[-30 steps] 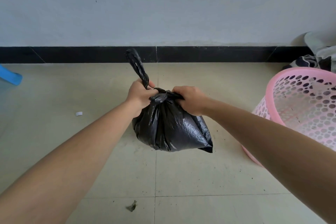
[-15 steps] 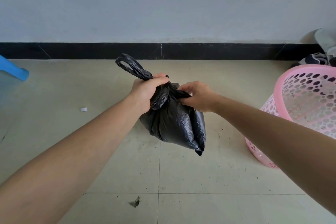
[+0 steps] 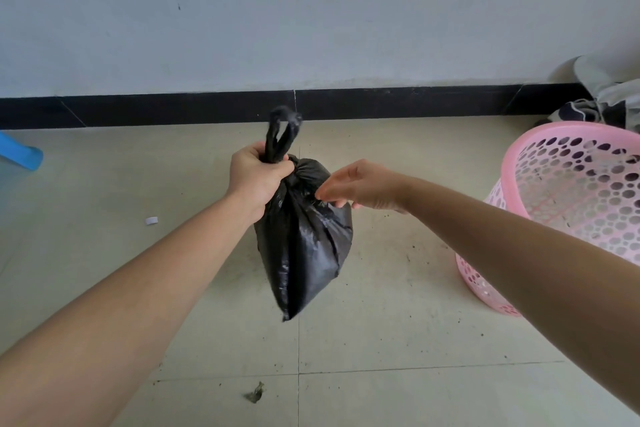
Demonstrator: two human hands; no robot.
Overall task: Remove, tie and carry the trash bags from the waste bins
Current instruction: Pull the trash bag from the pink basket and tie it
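Note:
A black trash bag (image 3: 304,243) hangs in the air at the middle of the view, bulging and pointed at the bottom. My left hand (image 3: 258,175) is closed around its gathered neck, and a loop of black plastic sticks up above the fist. My right hand (image 3: 360,187) is just right of the neck with its fingers spread, the fingertips touching or nearly touching the bag's upper right side. A pink perforated waste bin (image 3: 568,211) stands on the floor at the right, with no bag visible in it.
The floor is pale tile (image 3: 381,340) with dirt specks and a small scrap (image 3: 255,393) near the front. A white scrap (image 3: 151,220) lies at the left. A blue plastic piece (image 3: 20,152) sits at the left edge, bundled cloth (image 3: 602,97) at the back right, a wall behind.
My right hand has let go of the bag's neck and opened. The bag now hangs straight down from my left hand, with the loop upright above the fist.

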